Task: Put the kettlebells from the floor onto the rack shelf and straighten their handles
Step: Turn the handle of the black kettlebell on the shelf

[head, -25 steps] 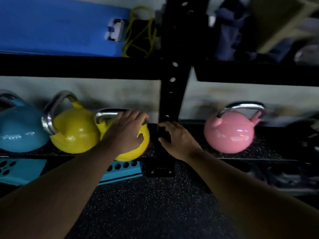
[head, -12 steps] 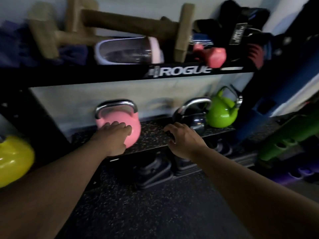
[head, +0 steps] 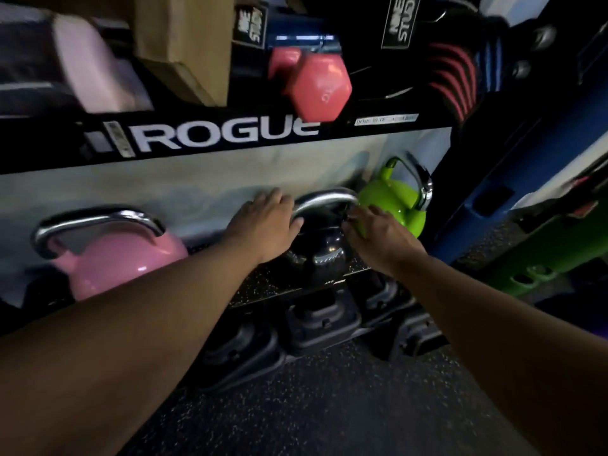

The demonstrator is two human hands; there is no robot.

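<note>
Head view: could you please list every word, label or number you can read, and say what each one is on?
"ROGUE": white letters on the rack's upper shelf beam.
"4KG", small and faint: low on the black kettlebell.
"NINE STUDIO", partly cut off: black tags on the upper shelf.
White sticker on the beam: too blurred to read.
Pink dumbbell: marking unreadable.

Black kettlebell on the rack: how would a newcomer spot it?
Find the black shelf beam lettered ROGUE; on the shelf beneath stand three kettlebells. The glossy black kettlebell with chrome handle is the middle one, between pink and lime-green, with both hands on it.
</note>
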